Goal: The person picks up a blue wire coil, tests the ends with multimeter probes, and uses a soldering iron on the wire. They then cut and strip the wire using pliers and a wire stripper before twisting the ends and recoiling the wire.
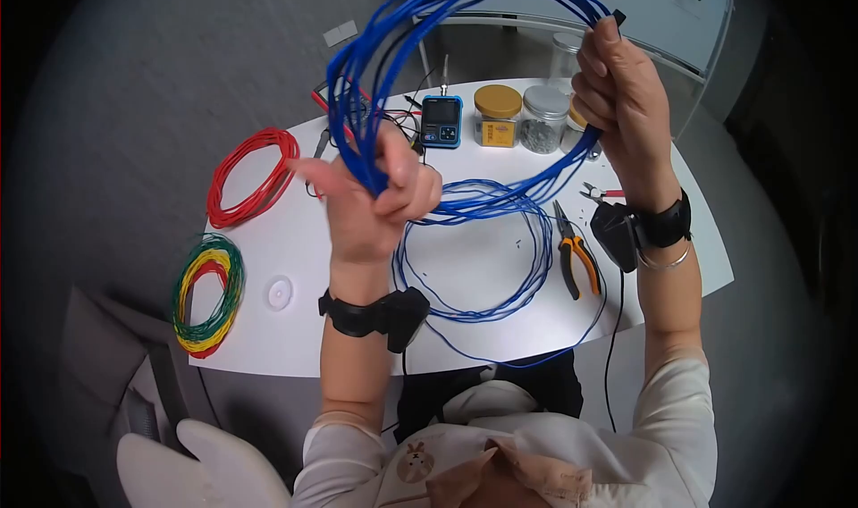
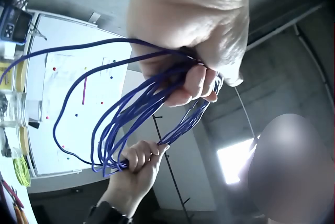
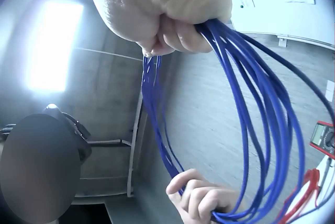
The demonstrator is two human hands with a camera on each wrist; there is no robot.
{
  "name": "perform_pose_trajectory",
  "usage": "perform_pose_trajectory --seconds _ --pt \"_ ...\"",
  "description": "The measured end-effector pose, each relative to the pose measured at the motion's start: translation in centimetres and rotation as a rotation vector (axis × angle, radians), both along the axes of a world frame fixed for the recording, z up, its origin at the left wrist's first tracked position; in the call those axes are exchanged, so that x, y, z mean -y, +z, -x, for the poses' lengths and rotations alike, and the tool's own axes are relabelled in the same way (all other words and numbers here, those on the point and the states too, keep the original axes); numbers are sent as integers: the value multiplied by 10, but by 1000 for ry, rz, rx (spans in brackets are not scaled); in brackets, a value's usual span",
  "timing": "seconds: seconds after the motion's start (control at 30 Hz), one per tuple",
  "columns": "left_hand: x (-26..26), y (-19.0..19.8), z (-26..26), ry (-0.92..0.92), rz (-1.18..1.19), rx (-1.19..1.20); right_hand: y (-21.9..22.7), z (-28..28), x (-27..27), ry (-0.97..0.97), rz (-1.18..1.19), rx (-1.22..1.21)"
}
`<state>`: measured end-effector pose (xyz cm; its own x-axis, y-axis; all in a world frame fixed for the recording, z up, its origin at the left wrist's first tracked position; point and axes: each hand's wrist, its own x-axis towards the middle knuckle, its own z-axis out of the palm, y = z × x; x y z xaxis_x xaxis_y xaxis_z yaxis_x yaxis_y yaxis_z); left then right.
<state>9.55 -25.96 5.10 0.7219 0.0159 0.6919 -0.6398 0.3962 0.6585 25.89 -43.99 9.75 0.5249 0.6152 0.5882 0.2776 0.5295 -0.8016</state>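
A coil of blue wire [image 1: 347, 88] is held up over the table by both hands. My left hand [image 1: 384, 195] grips the coil's lower left side, its fingers curled round the strands and its thumb sticking out to the left. Higher up on the right, my right hand [image 1: 630, 92] grips the bundled strands, thumb uppermost. In the left wrist view the strands [image 2: 133, 106] fan out between the two hands. The right wrist view shows the strands [image 3: 272, 93] hanging in a wide bend. Looser blue loops [image 1: 487, 316] lie on the table below, one strand sagging near the front edge.
On the white table [image 1: 357, 338] a red wire coil [image 1: 219, 186], a multicoloured wire coil [image 1: 181, 316] and a small white disc [image 1: 280, 293] lie at left. Pliers [image 1: 581, 262] and red-handled cutters [image 1: 603, 193] lie at right. A blue-edged meter [image 1: 441, 115] and jars [image 1: 543, 119] stand behind.
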Motion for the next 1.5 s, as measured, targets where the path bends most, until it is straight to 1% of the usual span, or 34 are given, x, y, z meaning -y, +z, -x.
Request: perform_pose_trajectory --seconds 0.07,0.1,0.2,0.23,0.33,0.4,0.47,0.5,0.53,0.6,0.67,0.7,0.73,0.8,0.87,0.93,0.97,1.0,1.07,1.17,1.23,1.27,1.4,1.43,1.5 --pt "-13 7 0 -249 1 34 1 0 -2 35 27 35" --pt "-16 10 3 -241 -24 30 1 -3 -2 70 43 35" --pt "-26 20 13 -228 -32 -66 -1 -9 2 72 59 96" --pt "-26 23 13 -161 -68 -75 -1 -9 2 79 61 106" --pt "-23 28 8 -174 28 -91 -2 -12 4 121 87 102" --pt "-20 28 8 -74 85 -101 -5 -17 4 174 122 60" --pt "-21 28 11 2 130 -108 -18 -9 -9 9 -53 55" --pt "-26 26 12 -20 143 -45 -27 -11 -8 -83 -49 106" --pt "-30 28 16 6 204 -40 -37 -14 -8 -178 -42 153" --pt "-37 32 26 62 332 -23 -55 -43 22 -375 163 370" --pt "-46 33 33 102 269 55 -66 -58 60 -400 876 368" --pt "-49 34 34 121 236 97 -76 -59 72 -351 1055 404" --pt "-49 34 36 193 234 95 -86 -55 80 -299 1233 439" --pt "-48 34 40 331 234 88 -91 -29 88 -200 1510 428" --pt "-48 32 40 340 242 93 -136 -28 104 -162 1346 682" --pt "-47 31 37 314 252 104 -142 -11 103 -162 1356 614" --pt "-45 29 35 321 239 108 -148 -6 103 -258 1363 670" --pt "-40 27 35 319 235 107 -152 -3 103 -307 1410 679" --pt "-39 24 32 325 239 91 -147 -3 106 -317 1365 640" --pt "-39 22 32 334 231 63 -127 -14 117 -300 1375 531" --pt "-40 20 32 337 230 58 -145 -40 132 -429 1264 691" --pt "-41 20 32 331 231 60 -147 -46 135 -491 1205 771" --pt "-39 20 28 319 245 67 -155 -62 150 -624 1274 763" --pt "-38 20 27 320 250 65 -159 -65 153 -599 1256 757" --pt "-37 20 25 316 246 80 -152 -54 149 -616 1358 761"
